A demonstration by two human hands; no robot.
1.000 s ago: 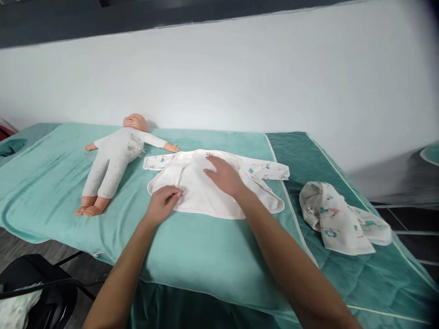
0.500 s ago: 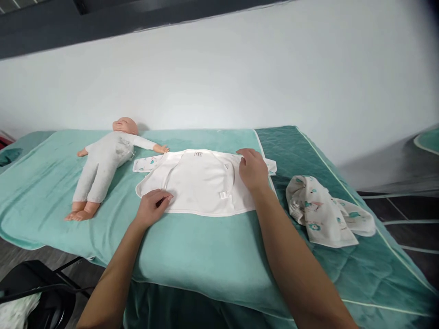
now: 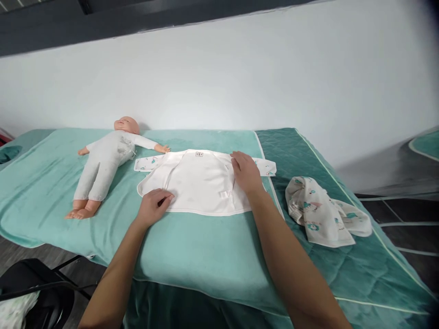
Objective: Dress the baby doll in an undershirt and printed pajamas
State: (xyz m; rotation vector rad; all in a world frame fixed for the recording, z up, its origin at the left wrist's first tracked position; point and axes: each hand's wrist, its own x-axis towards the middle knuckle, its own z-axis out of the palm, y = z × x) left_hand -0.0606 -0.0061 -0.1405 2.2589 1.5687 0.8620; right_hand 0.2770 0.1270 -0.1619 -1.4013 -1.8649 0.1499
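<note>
Smoothing seems nearly done: baby shirt [image 3: 199, 183] lies flat beside the doll [image 3: 106, 160], left hand [image 3: 154, 206] pinching its hem, right hand [image 3: 245, 171] pressing open-fingered.

The right hand [image 3: 246, 172] is off the middle of the white baby shirt [image 3: 197, 183] and lies flat on its right side. The right flap is folded in under the fingers [image 3: 238, 160], and a small tab [image 3: 224, 194] shows just beside them.

Small neck label [image 3: 199, 154] on the white baby shirt [image 3: 199, 183] — print too tiny for reading
</note>
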